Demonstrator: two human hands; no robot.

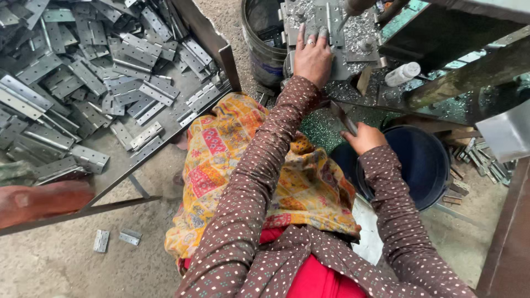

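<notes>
A small white bottle (402,73) lies on the machine bed.

grey hinge plate (323,25) – flat on press, thin metal strip (343,117) – tilted

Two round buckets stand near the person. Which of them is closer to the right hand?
The dark blue bucket is closer: it lies just beside the right hand, which holds a flat metal piece. The grey bucket stands farther up, left of the left hand.

head cam | looks steeply down from above | close over lap and press bed (353,52)
</notes>
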